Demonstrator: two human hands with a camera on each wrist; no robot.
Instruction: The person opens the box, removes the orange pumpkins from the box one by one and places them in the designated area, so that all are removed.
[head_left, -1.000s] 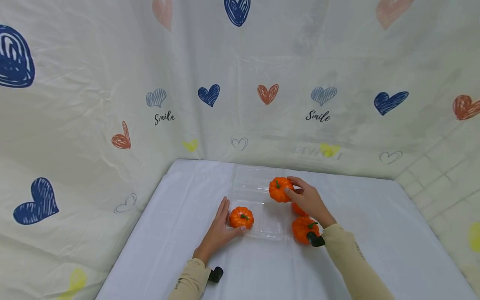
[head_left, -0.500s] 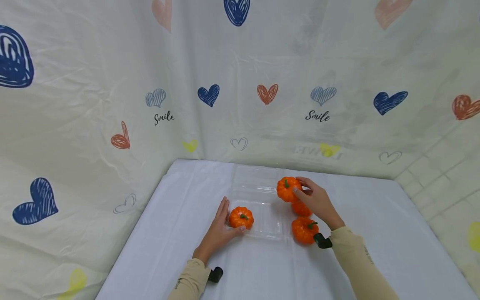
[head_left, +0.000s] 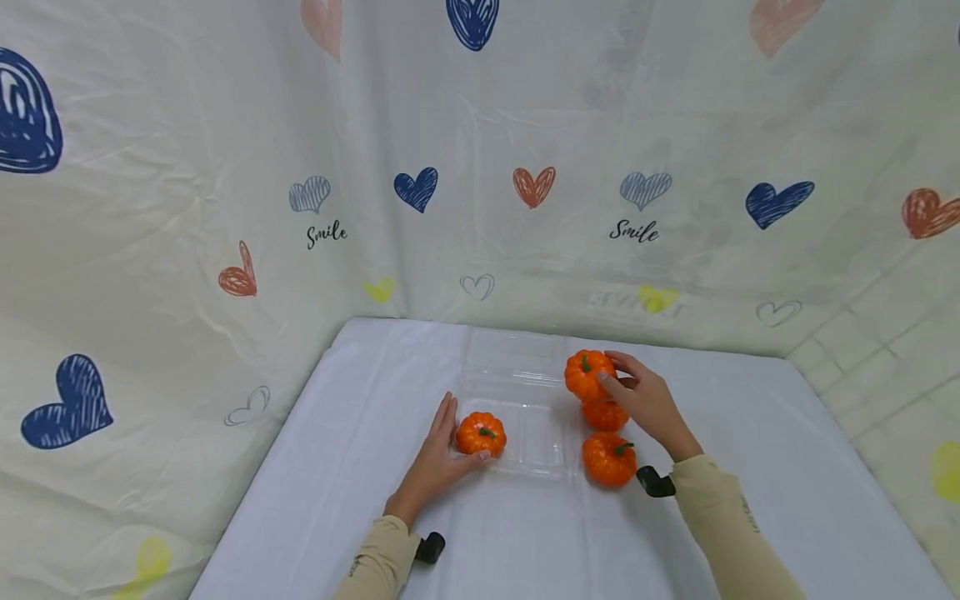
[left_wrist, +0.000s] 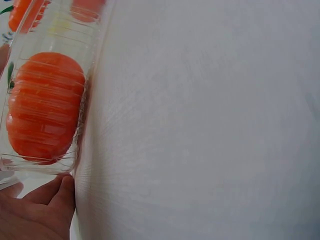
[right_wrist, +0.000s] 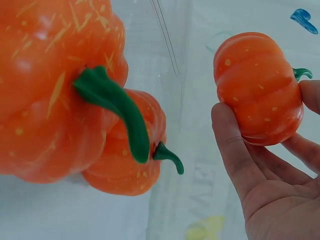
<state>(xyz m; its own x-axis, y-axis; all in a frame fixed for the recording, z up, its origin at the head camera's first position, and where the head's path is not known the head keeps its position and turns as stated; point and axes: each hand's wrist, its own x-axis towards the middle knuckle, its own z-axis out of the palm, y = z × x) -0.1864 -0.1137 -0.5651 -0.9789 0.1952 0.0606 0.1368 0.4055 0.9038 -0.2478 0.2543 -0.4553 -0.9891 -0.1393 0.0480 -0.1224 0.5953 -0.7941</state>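
In the head view, a clear plastic box (head_left: 534, 450) lies on the table, its lid (head_left: 510, 354) folded open toward the back. One small orange toy pumpkin (head_left: 481, 435) sits in the left part of the box. My left hand (head_left: 435, 467) rests against the box's left front corner, fingers straight along the side and thumb at the front. My right hand (head_left: 651, 403) pinches another small pumpkin (right_wrist: 257, 90) between thumb and fingers, raised to the right of the lid. Below it are a small pumpkin (head_left: 604, 415) and a bigger one (head_left: 609, 460), just right of the box.
A white cloth covers the table (head_left: 360, 400). Behind and beside it hangs a pale curtain (head_left: 480, 242) printed with hearts. Black wrist cameras sit at both cuffs, the right one (head_left: 656, 482) close beside the bigger pumpkin.
My right hand has moved to the right with its pumpkin, from over the box's right side to behind the loose pumpkins. The left hand has stayed in place.
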